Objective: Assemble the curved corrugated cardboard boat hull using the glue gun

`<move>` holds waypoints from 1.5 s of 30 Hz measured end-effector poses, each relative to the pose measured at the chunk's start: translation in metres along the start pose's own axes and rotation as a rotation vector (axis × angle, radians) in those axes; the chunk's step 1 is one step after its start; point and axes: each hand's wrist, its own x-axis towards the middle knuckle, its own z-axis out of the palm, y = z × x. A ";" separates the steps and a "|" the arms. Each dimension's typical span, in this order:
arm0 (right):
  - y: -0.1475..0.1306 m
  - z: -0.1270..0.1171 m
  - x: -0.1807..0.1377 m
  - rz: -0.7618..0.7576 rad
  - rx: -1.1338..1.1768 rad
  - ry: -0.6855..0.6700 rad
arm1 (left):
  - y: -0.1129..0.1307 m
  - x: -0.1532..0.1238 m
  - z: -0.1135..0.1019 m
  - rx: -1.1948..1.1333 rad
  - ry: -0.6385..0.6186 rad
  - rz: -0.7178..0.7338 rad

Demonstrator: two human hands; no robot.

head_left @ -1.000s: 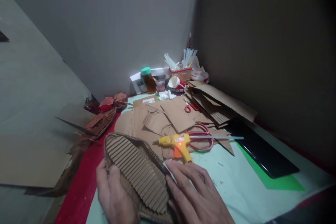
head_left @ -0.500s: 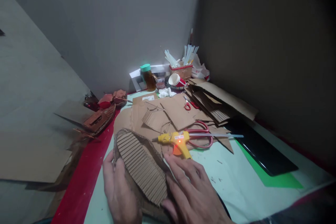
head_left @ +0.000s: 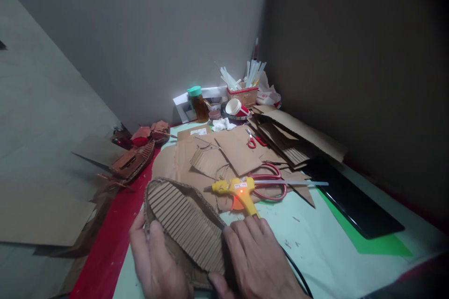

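Compared with half a second before, the boat-shaped corrugated brown cardboard hull [head_left: 185, 226] sits slightly lower and further left in view, and the right hand [head_left: 257, 261] has drawn its fingers back from the glue gun's handle onto the hull's right flank; the other things lie as they did.

The hull rests on the pale green tabletop [head_left: 315, 243] at the near edge, pointed end away from the person, ribbed face up. The left hand [head_left: 156, 264] clasps its left side, thumb lying over the ribs and fingers curled under the rim, so they are closed on the cardboard. The right hand presses flat against the right side, fingers [head_left: 245, 233] spread narrowly and touching the hull's edge; the hull lies between the two hands.

Just beyond the right fingers stands a yellow hot-glue gun with an orange lit lamp [head_left: 238, 190], nozzle pointing left, a clear glue stick jutting from its rear. A small label on its top is too small to read. Behind it lie large red-handled scissors [head_left: 268, 182] on flat brown cardboard sheets [head_left: 231, 152]. A black cable [head_left: 294, 273] runs past the right wrist. A dark red model boat [head_left: 133, 161] sits at the left on the red strip [head_left: 112, 238]. No writing is legible.
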 end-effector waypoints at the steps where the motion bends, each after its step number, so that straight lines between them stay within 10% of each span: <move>1: 0.000 0.000 0.001 -0.004 -0.003 0.002 | 0.000 0.000 0.000 -0.007 -0.001 -0.005; 7: 0.002 -0.001 0.001 -0.024 0.122 0.010 | 0.003 0.000 0.004 -0.058 -0.024 -0.097; 13: 0.022 -0.032 0.010 0.224 0.600 -0.429 | 0.006 0.001 0.011 -0.065 0.007 -0.135; 25: 0.025 -0.023 0.011 0.517 1.027 -0.261 | 0.008 0.003 0.001 0.024 -0.108 -0.028; 45: 0.017 -0.014 0.006 0.440 0.775 -0.215 | 0.009 -0.007 0.015 -0.346 0.023 -0.173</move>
